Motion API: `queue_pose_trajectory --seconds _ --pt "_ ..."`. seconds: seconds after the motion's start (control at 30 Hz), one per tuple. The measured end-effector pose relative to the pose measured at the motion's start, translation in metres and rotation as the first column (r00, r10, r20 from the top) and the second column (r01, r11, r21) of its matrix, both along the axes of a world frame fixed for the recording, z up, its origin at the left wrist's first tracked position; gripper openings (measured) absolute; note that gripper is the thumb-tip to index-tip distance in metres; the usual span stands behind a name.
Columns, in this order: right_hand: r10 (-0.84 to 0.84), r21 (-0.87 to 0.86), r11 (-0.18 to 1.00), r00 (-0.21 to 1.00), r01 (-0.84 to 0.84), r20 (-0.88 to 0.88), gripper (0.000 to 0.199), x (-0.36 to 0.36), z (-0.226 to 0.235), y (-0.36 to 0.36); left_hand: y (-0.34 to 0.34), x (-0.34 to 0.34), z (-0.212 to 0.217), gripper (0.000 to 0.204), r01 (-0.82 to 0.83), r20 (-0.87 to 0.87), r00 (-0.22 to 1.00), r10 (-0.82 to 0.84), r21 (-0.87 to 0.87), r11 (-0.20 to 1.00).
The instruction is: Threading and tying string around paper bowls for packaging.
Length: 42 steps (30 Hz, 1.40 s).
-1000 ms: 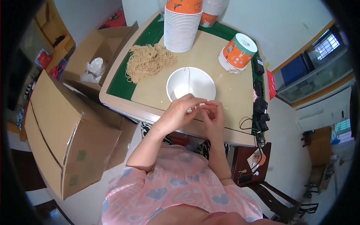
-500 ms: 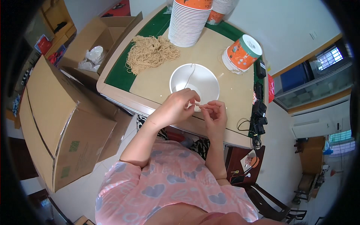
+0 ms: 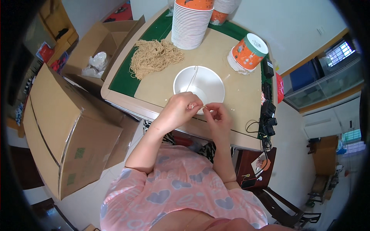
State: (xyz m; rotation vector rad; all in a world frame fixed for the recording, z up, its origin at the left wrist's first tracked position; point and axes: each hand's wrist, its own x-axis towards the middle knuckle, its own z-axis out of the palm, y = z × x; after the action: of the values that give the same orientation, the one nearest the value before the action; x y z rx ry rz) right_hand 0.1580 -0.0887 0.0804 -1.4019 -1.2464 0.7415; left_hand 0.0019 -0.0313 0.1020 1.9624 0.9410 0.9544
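Note:
Over the near rim of a white paper tub (image 3: 215, 85), my two hands meet with fingertips close together. My left hand (image 3: 175, 111) is closed in a pinch on a thin beige string (image 3: 192, 79), which shows looped at its fingers. The string also runs inside the tub up to its far rim. My right hand (image 3: 219, 117) pinches the same string just beside the left fingertips. How the string is twisted or knotted between them is too small to make out. A loose heap of beige string (image 3: 156, 57) lies on the table beyond, to the left.
A tall stack of paper tubs (image 3: 188, 29) stands at the back. Upside-down orange tubs (image 3: 248, 54) sit at the right. Black adapters and cables (image 3: 266, 111) line the table's right edge. Large cardboard boxes (image 3: 92, 154) stand left of the table.
My fingertips have drawn closer together on the string. My left fingers have curled in more, and a loop of string now shows at them. The view has shifted slightly.

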Motion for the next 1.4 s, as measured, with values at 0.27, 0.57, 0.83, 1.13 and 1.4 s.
queue_pose_trajectory --seconds 0.27,0.57,0.83,1.13,1.4 --pt "-0.035 0.003 0.999 0.999 0.035 0.003 0.007 -0.002 -0.003 0.003 0.000 -0.002 0.003 0.011 -0.033 0.066 0.997 0.037 -0.059 0.998" --pt "-0.061 0.050 0.997 0.998 0.061 0.012 0.007 -0.002 -0.004 0.003 -0.001 0.000 0.000 0.010 -0.027 0.075 0.997 0.035 -0.098 0.995" --pt "-0.055 0.111 0.993 0.988 0.039 0.147 0.008 0.000 -0.003 0.003 0.000 0.002 0.002 0.010 -0.015 0.049 0.999 0.019 -0.081 0.997" --pt "-0.085 0.133 0.989 0.991 0.071 0.107 0.008 0.001 -0.012 0.004 0.002 0.002 0.001 0.013 -0.026 0.035 0.999 0.029 -0.063 0.998" --pt "-0.079 0.194 0.980 0.984 0.048 0.159 0.008 0.002 -0.007 0.003 0.001 0.000 0.001 0.016 0.019 0.052 0.999 -0.016 -0.049 0.999"
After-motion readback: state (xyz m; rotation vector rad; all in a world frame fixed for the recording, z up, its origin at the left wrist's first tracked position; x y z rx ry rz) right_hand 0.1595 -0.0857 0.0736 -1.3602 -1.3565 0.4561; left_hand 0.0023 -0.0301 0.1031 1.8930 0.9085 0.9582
